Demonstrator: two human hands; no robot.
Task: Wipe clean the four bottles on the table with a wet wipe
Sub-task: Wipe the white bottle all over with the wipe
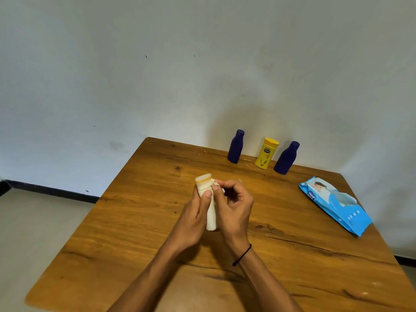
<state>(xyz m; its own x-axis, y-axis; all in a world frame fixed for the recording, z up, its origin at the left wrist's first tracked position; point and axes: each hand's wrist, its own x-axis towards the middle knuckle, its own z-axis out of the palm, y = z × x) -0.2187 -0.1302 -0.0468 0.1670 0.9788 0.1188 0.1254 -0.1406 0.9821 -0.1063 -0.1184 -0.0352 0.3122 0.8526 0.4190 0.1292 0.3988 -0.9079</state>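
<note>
Over the middle of the wooden table [292, 255] my left hand [193, 217] grips a small bottle [203, 179] with a pale cap and an orange ring. A white wet wipe [211, 218] is wrapped around its body, hiding most of it. My right hand [234, 203] pinches the wipe near the bottle's neck with curled fingers. Three more bottles stand upright at the table's far edge: a dark blue bottle [235, 147], a yellow bottle [266, 153], and a second dark blue bottle [286, 158].
A blue pack of wet wipes [335, 204] lies flat near the table's right edge. A plain wall rises just behind the three standing bottles. The floor lies beyond the table's left edge.
</note>
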